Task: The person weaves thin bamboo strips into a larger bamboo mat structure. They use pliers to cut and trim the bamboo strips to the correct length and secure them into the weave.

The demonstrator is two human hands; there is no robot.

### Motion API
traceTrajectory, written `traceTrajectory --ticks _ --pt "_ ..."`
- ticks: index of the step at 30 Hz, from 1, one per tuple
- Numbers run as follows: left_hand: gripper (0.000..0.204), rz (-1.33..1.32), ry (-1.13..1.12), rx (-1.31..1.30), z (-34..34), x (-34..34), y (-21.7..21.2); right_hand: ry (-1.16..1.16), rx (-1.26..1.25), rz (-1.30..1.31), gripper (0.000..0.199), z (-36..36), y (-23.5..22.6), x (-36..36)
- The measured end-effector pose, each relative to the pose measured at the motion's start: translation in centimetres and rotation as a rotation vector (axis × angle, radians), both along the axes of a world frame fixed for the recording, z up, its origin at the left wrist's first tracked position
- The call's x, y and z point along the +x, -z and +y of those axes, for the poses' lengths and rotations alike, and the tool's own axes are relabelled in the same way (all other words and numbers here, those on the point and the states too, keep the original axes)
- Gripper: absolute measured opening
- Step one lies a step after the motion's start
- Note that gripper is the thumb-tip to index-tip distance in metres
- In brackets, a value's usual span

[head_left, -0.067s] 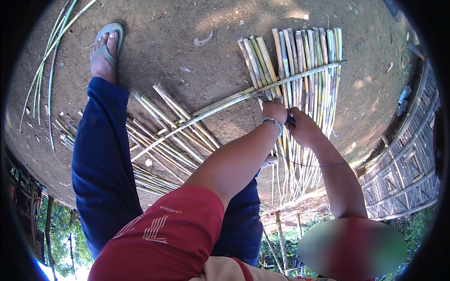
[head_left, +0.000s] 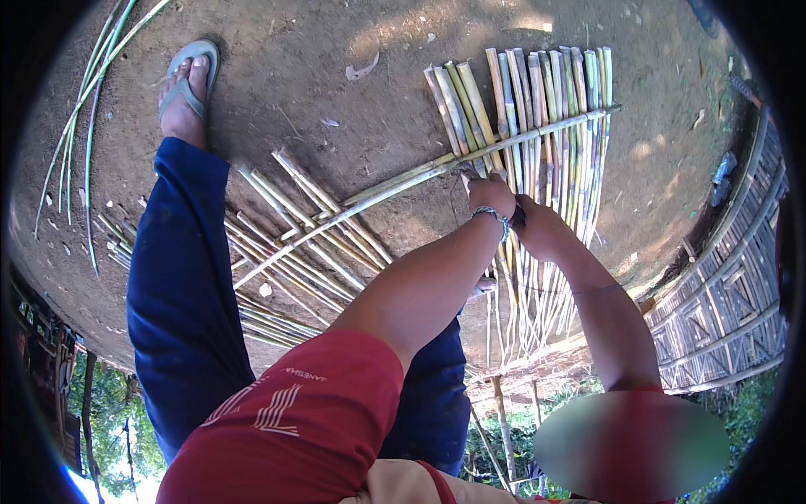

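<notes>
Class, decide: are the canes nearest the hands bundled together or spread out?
Spread out: the canes lie side by side in a row along a crosswise pole.

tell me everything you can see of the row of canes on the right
The row of canes lies side by side on bare ground. They look like jointed bamboo or reed, in tan, yellow-green and purplish tones, thicker at their uneven upper ends and thinner below. A slim cross pole spans them near the top; a gap sets the leftmost few apart. The left hand and right hand overlap the row's left part; their grip is unclear.
</notes>
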State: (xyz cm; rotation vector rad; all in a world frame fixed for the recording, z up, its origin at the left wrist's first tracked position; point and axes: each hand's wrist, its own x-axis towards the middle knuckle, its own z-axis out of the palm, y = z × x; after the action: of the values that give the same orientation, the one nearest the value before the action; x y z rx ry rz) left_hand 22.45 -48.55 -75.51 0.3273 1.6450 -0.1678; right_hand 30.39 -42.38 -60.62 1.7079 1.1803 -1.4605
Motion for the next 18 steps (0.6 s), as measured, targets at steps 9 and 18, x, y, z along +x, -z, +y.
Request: traceTrajectory --ticks 9,18 --pt "0.034 -0.399 -0.970 -0.480 4.1 -5.8 -6.1 1.331 -0.538 0.250 0.024 -2.6 -0.9 -0.8" --pt "0.022 -0.345 -0.710 -0.447 5.9 -7.0 -5.9 1.631 -0.518 0.385 0.037 -1.2 -3.5 -3.9"
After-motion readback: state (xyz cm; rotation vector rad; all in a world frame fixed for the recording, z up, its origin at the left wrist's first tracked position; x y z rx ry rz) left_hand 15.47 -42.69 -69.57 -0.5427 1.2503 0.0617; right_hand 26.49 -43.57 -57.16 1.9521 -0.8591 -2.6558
